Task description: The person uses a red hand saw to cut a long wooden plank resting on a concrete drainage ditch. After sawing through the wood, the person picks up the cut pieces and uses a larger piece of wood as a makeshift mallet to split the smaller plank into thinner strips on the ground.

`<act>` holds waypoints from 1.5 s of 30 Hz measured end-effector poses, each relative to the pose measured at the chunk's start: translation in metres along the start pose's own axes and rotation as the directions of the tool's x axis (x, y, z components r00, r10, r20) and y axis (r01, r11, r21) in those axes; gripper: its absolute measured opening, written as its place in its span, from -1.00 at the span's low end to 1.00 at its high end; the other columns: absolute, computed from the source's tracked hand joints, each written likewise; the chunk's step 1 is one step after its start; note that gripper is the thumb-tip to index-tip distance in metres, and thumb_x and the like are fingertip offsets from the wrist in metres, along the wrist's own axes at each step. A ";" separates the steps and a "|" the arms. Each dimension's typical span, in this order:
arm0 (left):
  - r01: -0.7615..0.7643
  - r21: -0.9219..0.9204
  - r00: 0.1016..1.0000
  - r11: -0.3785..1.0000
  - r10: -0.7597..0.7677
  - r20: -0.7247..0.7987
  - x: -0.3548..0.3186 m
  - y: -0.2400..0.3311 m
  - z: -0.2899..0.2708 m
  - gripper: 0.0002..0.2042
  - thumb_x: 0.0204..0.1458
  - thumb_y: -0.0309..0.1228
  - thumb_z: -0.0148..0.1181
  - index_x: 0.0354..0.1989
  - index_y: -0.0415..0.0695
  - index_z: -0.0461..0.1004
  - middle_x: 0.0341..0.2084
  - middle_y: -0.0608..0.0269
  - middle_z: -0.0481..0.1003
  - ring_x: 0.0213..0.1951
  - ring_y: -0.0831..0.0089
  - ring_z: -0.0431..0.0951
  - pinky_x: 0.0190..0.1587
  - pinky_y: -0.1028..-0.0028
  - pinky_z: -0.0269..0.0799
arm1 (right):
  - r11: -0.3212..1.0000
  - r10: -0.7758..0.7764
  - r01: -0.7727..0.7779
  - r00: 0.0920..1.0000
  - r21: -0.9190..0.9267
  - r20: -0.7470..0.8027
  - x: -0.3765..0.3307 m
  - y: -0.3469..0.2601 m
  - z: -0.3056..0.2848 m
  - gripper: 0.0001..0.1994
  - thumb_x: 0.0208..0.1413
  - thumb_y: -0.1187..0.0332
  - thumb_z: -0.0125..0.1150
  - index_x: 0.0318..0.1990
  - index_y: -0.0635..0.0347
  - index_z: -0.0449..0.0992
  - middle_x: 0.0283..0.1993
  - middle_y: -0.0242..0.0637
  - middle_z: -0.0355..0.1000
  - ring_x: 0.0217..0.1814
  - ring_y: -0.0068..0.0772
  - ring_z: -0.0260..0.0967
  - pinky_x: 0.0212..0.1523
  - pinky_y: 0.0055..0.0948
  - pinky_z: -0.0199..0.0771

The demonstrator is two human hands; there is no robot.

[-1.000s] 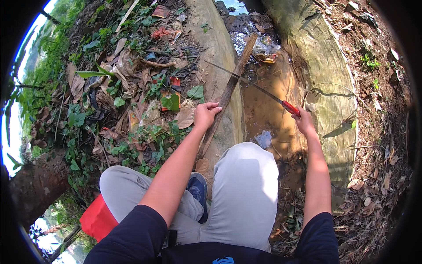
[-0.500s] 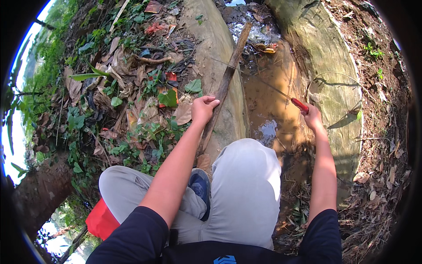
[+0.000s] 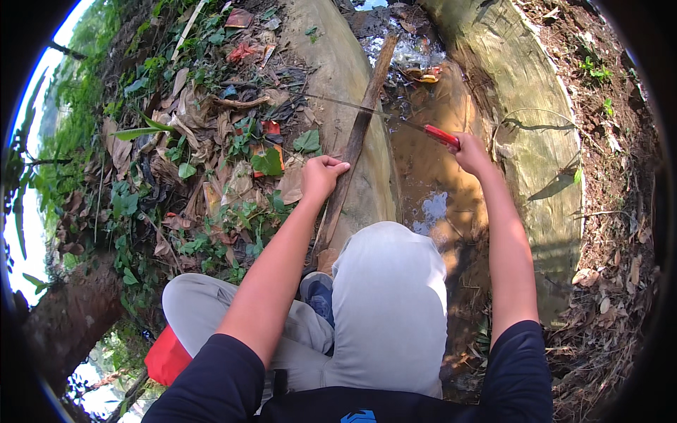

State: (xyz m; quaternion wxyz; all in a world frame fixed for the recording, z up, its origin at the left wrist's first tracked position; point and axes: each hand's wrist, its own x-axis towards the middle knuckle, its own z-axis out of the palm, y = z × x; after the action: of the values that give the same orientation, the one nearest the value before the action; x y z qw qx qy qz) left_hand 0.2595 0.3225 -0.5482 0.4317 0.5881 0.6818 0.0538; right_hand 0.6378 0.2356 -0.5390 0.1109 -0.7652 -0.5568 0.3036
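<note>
red-handled saw (image 3: 440, 135) across stick (image 3: 358, 129) near log edge (image 3: 384, 169), open water (image 3: 417, 173) alongside

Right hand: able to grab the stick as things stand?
Probably not: the right hand is closed around the red handle of a saw, its blade crossing the stick. If it let go, the way looks free from the right.

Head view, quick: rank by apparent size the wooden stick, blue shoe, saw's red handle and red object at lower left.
1. Wooden stick: largest.
2. Red object and blue shoe: too alike to rank, both partly hidden.
3. Red handle: smallest, partly covered by the right hand.
</note>
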 end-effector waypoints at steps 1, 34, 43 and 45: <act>-0.006 0.011 1.000 1.000 0.006 0.003 -0.004 0.002 -0.001 -0.69 -0.11 -0.17 0.52 -0.34 -0.16 0.70 -0.49 0.14 0.64 -0.43 0.43 0.61 -0.27 0.38 0.50 | 1.000 0.014 -0.015 1.000 0.015 0.020 -0.010 0.024 -0.004 -0.89 0.00 0.56 0.14 -0.31 0.18 0.52 -0.36 -0.05 0.52 -0.23 0.04 0.51 -0.20 -0.12 0.42; -0.016 0.117 1.000 0.993 0.014 0.018 0.007 0.004 -0.005 -0.70 -0.11 -0.17 0.52 -0.35 -0.15 0.71 -0.54 0.18 0.63 -0.49 0.48 0.56 -0.34 0.40 0.46 | 0.955 0.247 -0.271 0.951 0.123 0.186 -0.008 0.013 0.007 -0.79 0.04 0.47 0.20 -0.18 0.01 0.65 -0.37 -0.18 0.56 -0.28 -0.31 0.54 -0.19 -0.32 0.44; 0.090 0.107 0.992 0.990 -0.099 0.080 0.011 -0.005 -0.011 -0.70 -0.14 -0.06 0.51 -0.30 0.06 0.73 -0.38 0.15 0.67 -0.33 0.29 0.66 -0.18 0.29 0.52 | 0.944 0.327 -0.326 0.945 0.051 0.006 -0.024 -0.014 0.002 -0.80 0.04 0.36 0.27 -0.17 -0.09 0.69 -0.37 -0.25 0.60 -0.30 -0.22 0.55 -0.17 -0.29 0.46; 0.081 0.110 0.992 0.991 -0.091 0.083 0.010 -0.003 -0.012 -0.71 -0.13 -0.06 0.51 -0.30 0.06 0.73 -0.37 0.15 0.67 -0.32 0.28 0.66 -0.18 0.28 0.52 | 0.941 0.339 -0.338 0.941 0.021 -0.006 -0.029 -0.004 0.000 -0.80 0.03 0.35 0.27 -0.17 -0.09 0.69 -0.34 -0.23 0.61 -0.25 -0.18 0.56 -0.14 -0.27 0.47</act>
State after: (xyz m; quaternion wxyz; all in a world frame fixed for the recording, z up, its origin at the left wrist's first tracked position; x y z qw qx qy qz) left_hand 0.2502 0.3354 -0.5482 0.4314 0.5820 0.6888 -0.0271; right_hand 0.6290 0.2102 -0.5272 0.0671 -0.8497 -0.4135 0.3201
